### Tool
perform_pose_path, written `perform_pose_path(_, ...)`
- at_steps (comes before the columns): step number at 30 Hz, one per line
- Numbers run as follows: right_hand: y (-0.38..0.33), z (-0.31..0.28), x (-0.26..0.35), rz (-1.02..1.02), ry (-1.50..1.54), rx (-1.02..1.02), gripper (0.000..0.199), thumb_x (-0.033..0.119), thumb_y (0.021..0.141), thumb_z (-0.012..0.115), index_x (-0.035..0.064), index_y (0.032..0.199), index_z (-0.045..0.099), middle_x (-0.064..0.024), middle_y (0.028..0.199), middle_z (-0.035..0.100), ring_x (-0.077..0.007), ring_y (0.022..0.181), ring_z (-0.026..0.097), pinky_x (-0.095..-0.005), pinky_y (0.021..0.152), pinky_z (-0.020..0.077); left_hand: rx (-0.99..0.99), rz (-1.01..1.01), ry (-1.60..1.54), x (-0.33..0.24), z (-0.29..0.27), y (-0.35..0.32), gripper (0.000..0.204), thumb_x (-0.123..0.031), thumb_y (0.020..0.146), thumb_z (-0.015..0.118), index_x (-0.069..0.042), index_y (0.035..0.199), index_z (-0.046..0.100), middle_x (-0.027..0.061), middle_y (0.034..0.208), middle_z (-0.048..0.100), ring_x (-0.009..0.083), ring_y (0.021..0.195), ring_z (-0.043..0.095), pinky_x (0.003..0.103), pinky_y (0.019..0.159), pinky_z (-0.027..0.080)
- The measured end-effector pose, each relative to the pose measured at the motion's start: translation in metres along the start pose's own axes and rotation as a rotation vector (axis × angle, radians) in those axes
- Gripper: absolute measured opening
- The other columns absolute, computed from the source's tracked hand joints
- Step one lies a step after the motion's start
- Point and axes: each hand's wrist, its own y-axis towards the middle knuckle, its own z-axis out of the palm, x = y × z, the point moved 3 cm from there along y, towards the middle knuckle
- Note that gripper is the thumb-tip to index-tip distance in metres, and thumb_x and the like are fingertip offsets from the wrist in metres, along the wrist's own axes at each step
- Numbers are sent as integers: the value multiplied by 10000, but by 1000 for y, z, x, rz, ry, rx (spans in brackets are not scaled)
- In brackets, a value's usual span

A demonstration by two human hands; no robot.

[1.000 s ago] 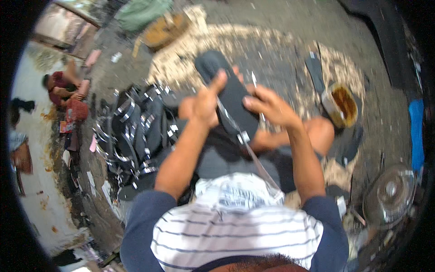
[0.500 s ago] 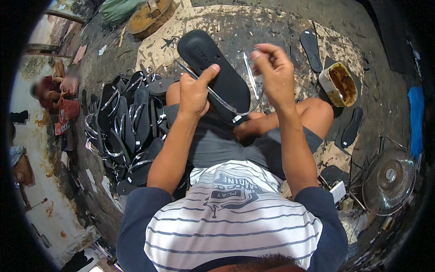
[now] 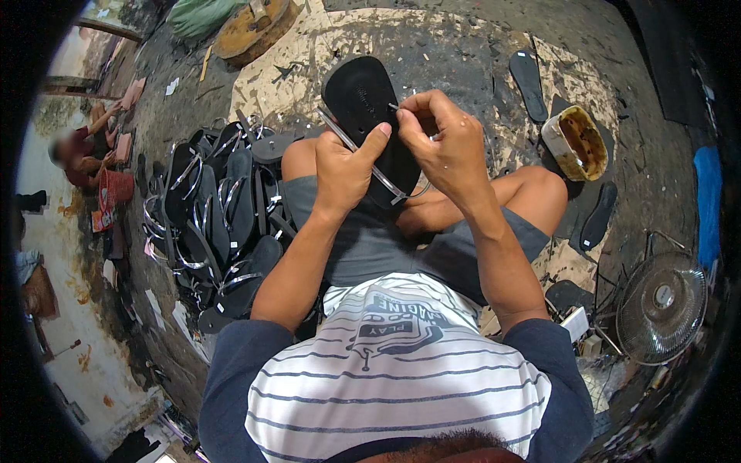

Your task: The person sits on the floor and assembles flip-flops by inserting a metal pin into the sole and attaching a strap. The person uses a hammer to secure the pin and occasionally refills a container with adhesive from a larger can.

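Note:
A black sandal sole (image 3: 356,86) is held up over my lap, its broad end pointing away from me. My left hand (image 3: 340,174) grips its left edge, thumb on the top face. A silver strap (image 3: 337,127) runs beside that thumb and down across the sole's near part. On the right, my right hand (image 3: 454,150) pinches the strap's other end (image 3: 394,107) between thumb and fingers, at the sole's right edge. Whether that end touches the sole I cannot tell. My fingers beneath the sole are hidden.
Black sandals with silver straps (image 3: 207,204) are heaped at my left. To the right are a brown-stained tub (image 3: 551,148), loose soles (image 3: 528,86) and a fan (image 3: 662,301). A round rusty-brown block (image 3: 248,37) lies far left. Another person (image 3: 81,162) sits by a red basket (image 3: 117,187).
My right hand has moved left and in to the sole's right edge, bringing the strap end along. The sole and my left hand have shifted slightly right.

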Motion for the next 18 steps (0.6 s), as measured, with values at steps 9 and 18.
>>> perform_pose_path(9, 2, 6, -3, -50, -138, 19, 185, 207, 874, 679, 40, 937, 632, -167, 844, 700, -370, 779, 691, -449, 685, 538, -54, 189, 349, 10, -1, -1, 213, -118, 899, 724, 20, 1057, 682, 37, 920, 723, 88, 789, 649, 264, 693, 531)
perform_pose_path(18, -6, 10, -29, -51, 29, 4, 196, 196, 875, 687, 38, 989, 668, -168, 891, 679, -371, 881, 654, -457, 770, 513, 38, 82, 191, 13, 5, 3, 218, -85, 942, 671, 37, 1123, 663, 72, 1059, 700, 137, 929, 655, 282, 811, 531)
